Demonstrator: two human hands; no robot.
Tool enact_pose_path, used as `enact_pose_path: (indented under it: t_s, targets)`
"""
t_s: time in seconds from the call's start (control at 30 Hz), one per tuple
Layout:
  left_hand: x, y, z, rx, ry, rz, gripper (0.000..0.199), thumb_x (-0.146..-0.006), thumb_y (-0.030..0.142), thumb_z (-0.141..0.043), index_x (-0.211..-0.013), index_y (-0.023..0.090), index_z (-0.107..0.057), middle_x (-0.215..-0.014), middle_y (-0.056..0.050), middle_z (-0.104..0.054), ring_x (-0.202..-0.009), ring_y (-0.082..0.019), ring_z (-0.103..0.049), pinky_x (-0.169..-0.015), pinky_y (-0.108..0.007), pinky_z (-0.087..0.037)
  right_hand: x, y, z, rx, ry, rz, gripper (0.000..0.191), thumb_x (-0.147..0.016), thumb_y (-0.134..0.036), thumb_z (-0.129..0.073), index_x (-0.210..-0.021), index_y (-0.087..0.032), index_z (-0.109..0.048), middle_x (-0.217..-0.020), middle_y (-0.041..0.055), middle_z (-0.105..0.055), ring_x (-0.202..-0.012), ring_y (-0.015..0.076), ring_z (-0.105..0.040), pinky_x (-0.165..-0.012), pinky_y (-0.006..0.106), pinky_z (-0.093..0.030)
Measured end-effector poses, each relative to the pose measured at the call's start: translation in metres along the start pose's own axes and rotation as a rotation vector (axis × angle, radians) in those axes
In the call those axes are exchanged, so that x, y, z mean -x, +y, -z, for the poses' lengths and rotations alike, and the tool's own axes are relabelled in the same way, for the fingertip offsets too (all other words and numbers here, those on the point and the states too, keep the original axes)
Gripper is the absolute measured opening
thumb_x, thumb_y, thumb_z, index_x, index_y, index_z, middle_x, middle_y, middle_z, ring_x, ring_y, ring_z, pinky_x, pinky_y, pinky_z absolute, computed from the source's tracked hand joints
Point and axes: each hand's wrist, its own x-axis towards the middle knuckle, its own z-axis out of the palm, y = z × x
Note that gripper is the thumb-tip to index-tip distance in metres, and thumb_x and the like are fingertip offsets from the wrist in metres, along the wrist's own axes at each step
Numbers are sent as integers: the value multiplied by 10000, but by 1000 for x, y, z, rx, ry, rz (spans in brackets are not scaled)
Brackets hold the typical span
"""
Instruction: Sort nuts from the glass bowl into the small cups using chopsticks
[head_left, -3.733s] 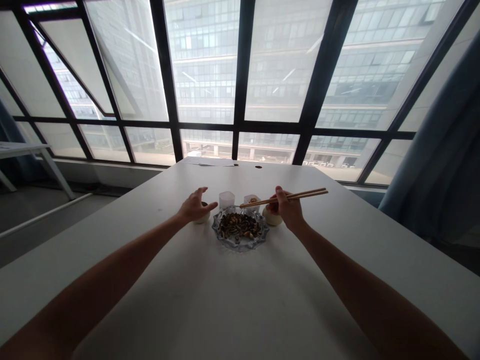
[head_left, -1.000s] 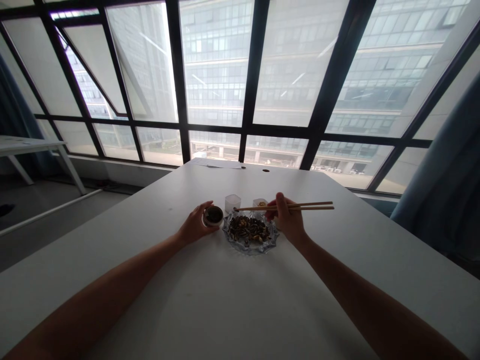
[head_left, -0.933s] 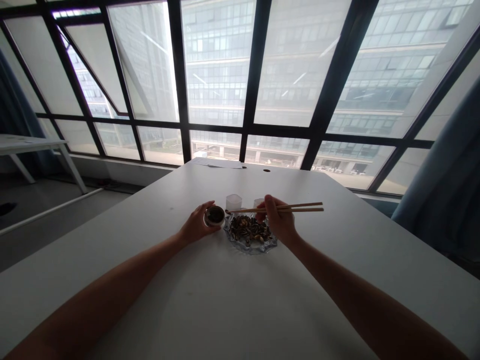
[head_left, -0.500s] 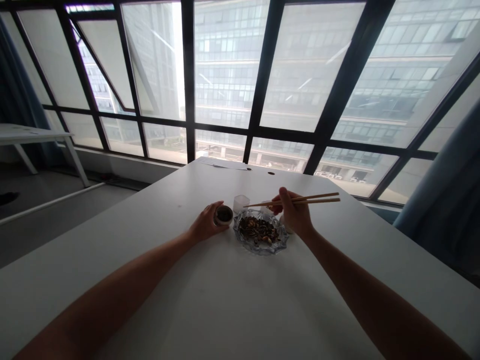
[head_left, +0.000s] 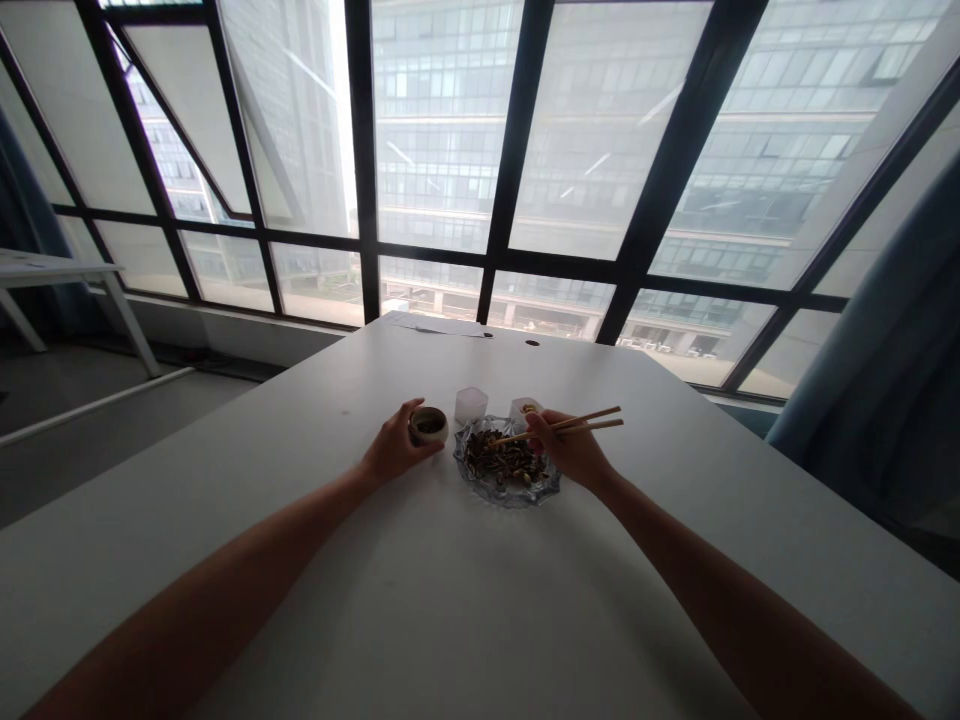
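My left hand (head_left: 397, 443) is wrapped round a small round cup (head_left: 441, 428) with a pale rim and dark inside, left of a clear glass dish (head_left: 480, 490). Mixed brown and dark seeds or nuts (head_left: 510, 462) lie in the dish; their exact kinds are too small to tell. Above the dish's right side, my right hand (head_left: 571, 450) is closed on a pair of wooden chopsticks (head_left: 592, 421). Their tips reach down to the pieces at the dish's left part. I cannot tell whether they pinch one.
Behind the dish stand a translucent small cup (head_left: 471, 404) and a second one (head_left: 517, 408) with brownish pieces, partly behind my right hand. White paper (head_left: 442, 326) lies at the far end of the white table (head_left: 420, 620). Windows and a blue curtain (head_left: 847, 360) stand beyond.
The chopstick tips have lowered from above the dish's rim into the pieces. My left hand has tilted the cup more upright and drawn slightly away from the dish. The view has shifted a little.
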Motion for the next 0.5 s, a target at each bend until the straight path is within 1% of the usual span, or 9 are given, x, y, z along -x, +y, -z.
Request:
enact_pose_path:
  t_s: [0.1, 0.17, 0.23, 0.33, 0.43, 0.5]
  targets:
    - [-1, 1, 1, 12, 0, 19, 765, -705, 485, -780, -1341, 203, -460, -1206, -143, -695, -1065, -273, -688, -941, -456, -563, 0, 1, 0, 17, -28, 47, 547, -823, -727, -594, -671, -205, -653, -528, 19, -651, -471, 150, -611, -436, 236, -475]
    - [-1, 2, 0, 15, 1, 28, 763, -705, 489, -779, -1340, 209, -462, -1203, -139, -698, -1056, -271, -692, -935, -453, -566, -1, 0, 2, -17, 15, 36, 570, -813, -750, -582, -667, -203, -648, -511, 23, -646, -443, 152, -604, -425, 245, -481]
    - [0, 1, -1, 13, 0, 36, 763, -708, 501, -774, -1341, 210, -461, -1199, -138, -699, -1057, -272, -691, -935, -453, -565, -4, 1, 8, -72, 79, -5, 603, -776, -782, -590, -643, -196, -645, -488, 31, -640, -404, 152, -589, -404, 254, -483]
    - [1, -3, 0, 16, -21, 55, 778, -724, 538, -755, -1353, 197, -450, -1196, -144, -697, -1058, -275, -691, -941, -458, -562, -13, 5, 21, -180, 212, -113, 624, -736, -795, -614, -619, -183, -649, -462, 49, -638, -362, 154, -571, -374, 264, -484]
    - [-5, -2, 4, -6, -42, 68, 779, -750, 590, -720, -1356, 175, -459, -1276, -175, -657, -1136, -305, -663, -966, -476, -547, -24, 11, 38, -305, 344, -212, 561, -765, -717, -646, -613, -177, -641, -460, 58, -644, -356, 155, -572, -365, 263, -495]
    - [-16, 8, 6, -63, -17, 44, 729, -786, 613, -679, -1335, 170, -495, -1331, -186, -623, -1210, -337, -619, -1007, -508, -517, -30, 15, 49, -361, 407, -219, 516, -797, -656, -649, -606, -178, -626, -455, 57, -640, -355, 151, -571, -360, 257, -493]
